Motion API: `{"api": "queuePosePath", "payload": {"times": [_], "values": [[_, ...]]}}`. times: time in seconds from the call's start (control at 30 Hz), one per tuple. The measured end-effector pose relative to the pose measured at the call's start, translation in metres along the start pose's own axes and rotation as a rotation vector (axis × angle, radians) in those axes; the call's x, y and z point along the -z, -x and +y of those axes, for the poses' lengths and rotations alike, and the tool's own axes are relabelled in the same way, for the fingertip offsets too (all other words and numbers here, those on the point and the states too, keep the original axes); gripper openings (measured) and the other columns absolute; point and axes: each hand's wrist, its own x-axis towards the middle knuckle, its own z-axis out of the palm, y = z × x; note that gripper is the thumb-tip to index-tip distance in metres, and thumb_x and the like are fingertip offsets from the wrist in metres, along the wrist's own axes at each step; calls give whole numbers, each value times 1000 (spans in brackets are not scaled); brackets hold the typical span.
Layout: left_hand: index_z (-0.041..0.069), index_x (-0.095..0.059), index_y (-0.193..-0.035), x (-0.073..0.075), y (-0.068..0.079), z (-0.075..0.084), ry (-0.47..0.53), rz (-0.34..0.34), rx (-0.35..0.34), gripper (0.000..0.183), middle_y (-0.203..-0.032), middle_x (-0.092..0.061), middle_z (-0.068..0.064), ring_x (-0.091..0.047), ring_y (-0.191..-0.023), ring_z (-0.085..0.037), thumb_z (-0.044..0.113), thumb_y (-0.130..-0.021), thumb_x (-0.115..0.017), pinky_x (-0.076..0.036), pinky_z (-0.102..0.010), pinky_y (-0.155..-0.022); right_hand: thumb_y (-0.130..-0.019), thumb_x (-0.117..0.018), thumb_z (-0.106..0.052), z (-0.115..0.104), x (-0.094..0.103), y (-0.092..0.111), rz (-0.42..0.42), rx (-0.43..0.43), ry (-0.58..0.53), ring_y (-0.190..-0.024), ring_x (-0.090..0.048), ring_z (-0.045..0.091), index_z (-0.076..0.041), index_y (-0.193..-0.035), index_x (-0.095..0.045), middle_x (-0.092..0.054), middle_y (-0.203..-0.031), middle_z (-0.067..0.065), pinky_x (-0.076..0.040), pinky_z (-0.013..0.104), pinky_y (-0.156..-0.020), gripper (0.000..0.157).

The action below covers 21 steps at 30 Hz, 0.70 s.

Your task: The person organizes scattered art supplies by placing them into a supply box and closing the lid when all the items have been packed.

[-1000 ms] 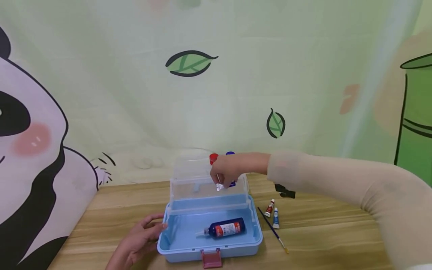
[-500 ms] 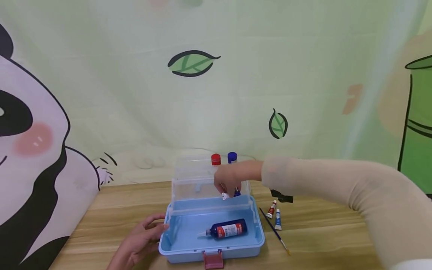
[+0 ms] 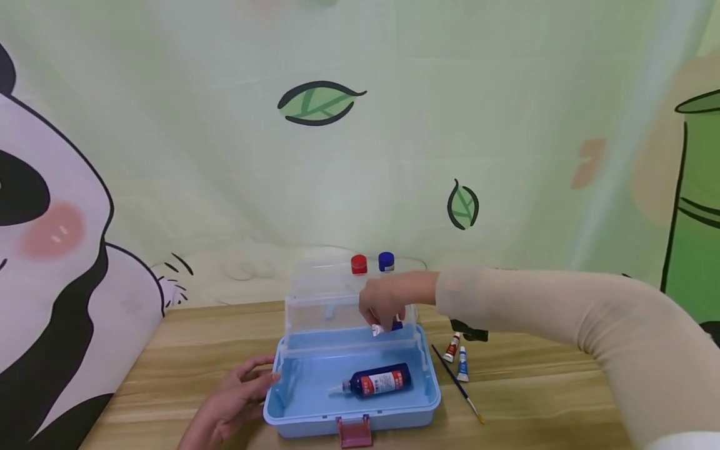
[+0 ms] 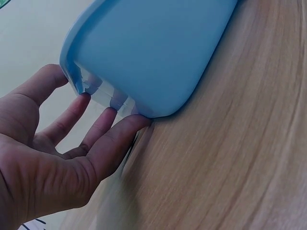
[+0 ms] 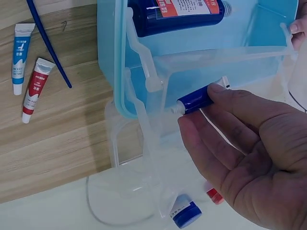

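My right hand (image 3: 382, 301) pinches a small dark blue paint tube (image 5: 195, 100) between thumb and fingers, over the back edge of the light blue box (image 3: 306, 369). In the right wrist view the tube's pale nozzle end points left, its silver crimped tail sticking out by the thumb. A larger dark blue bottle (image 3: 382, 380) with a red and white label lies on its side inside the box. My left hand (image 3: 236, 397) rests at the box's left end, its extended fingers touching the outside wall in the left wrist view.
The clear lid (image 3: 306, 315) is raised behind the box, a pink latch (image 3: 354, 432) in front. A red-capped jar (image 3: 359, 264) and a blue-capped jar (image 3: 385, 261) stand beyond. To the right lie a red tube (image 3: 452, 347), a light blue tube (image 3: 462, 364) and a paintbrush (image 3: 458, 384).
My right hand has come down and slightly to the right with the tube, from in front of the lid to the box's back edge. The left hand stays against the box.
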Motion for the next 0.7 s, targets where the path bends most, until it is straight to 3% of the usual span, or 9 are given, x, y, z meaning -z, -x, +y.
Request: {"api": "queuePosePath", "payload": {"times": [0.23, 0.37, 0.47, 0.7], "values": [[5, -48, -144, 0, 2, 0, 0, -12, -7, 64, -133, -55, -23, -65, -99, -29, 22, -90, -79, -58, -51, -81, -90, -78, -8, 2, 1, -1, -6, -13, -10, -79, -67, 15, -17, -95, -72, -66, -85, -3, -59, 30, -70, 12], [5, -46, -145, -1, 2, 0, -3, -29, -11, 65, -133, -55, -23, -65, -100, -28, 22, -91, -78, -58, -50, -81, -92, -76, -11, 12, -2, 8, 34, -28, -16, -78, -68, 16, -18, -96, -72, -66, -83, -2, -58, 28, -67, 8], [5, -47, -145, -2, 1, -1, -3, -22, -13, 64, -132, -56, -22, -65, -98, -28, 22, -91, -78, -58, -48, -80, -94, -74, -13, 23, -9, 20, 95, -19, -66, -76, -66, 16, -18, -95, -72, -66, -83, -2, -56, 27, -66, 5], [5, -46, -145, -2, 1, -2, -6, -21, -24, 60, -131, -56, -21, -65, -98, -28, 20, -94, -75, -58, -48, -79, -93, -71, -7, 59, -35, 61, 314, 99, -220, -84, -62, 11, -12, -98, -73, -70, -92, -3, -54, 28, -76, 7]]}}
